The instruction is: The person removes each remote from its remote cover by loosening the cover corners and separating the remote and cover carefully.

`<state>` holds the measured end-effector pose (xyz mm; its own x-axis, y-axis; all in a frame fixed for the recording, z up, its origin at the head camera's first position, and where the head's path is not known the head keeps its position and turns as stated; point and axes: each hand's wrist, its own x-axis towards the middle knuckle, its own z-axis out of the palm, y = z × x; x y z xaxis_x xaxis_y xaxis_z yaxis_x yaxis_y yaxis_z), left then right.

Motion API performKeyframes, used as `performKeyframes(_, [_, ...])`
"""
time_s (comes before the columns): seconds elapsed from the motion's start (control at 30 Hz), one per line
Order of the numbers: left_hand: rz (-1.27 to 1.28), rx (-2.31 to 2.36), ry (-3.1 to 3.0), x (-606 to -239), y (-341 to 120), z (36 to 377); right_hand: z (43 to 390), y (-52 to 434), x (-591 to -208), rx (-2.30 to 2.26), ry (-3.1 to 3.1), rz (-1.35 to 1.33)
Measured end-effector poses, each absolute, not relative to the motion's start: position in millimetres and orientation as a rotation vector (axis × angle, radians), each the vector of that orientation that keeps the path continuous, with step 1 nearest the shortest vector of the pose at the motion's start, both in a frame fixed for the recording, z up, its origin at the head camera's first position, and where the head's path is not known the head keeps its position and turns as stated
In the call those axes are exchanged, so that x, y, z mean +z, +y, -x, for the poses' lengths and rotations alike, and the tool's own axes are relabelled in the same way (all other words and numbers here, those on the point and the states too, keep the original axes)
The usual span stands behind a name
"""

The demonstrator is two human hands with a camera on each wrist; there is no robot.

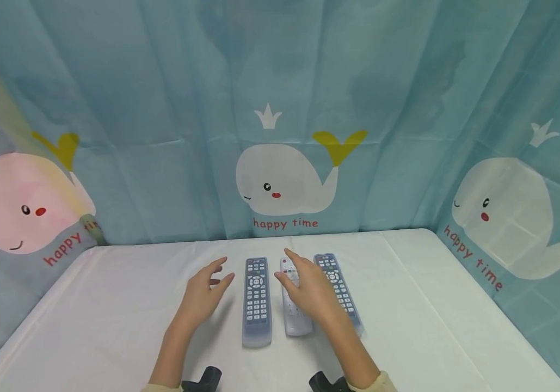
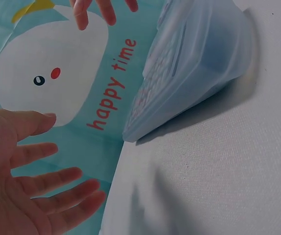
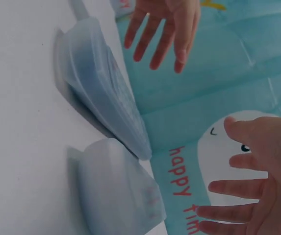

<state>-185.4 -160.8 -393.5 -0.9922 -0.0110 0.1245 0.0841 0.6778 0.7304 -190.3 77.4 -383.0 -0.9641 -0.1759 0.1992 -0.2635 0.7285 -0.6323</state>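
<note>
My left hand hovers with fingers spread, holding nothing, just left of the grey remote. My right hand is spread too, empty, over the white remote between the 2 grey ones on the white table.

Table cover: white woven cloth, matt, fine grain. Backdrop curtain: thin teal non-woven fabric, matt, creased, printed. Left dark remote and right dark remote: plastic in translucent, soft-looking frosted sleeves. White remote: plastic, same sleeve.
</note>
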Motion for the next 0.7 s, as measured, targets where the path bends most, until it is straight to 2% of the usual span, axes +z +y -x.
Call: performKeyframes(0.7, [0.03,-1.379,-2.802,-398.9,-160.0,187.4,193.0,63.1,-403.5,1.406,-2.748,-0.517])
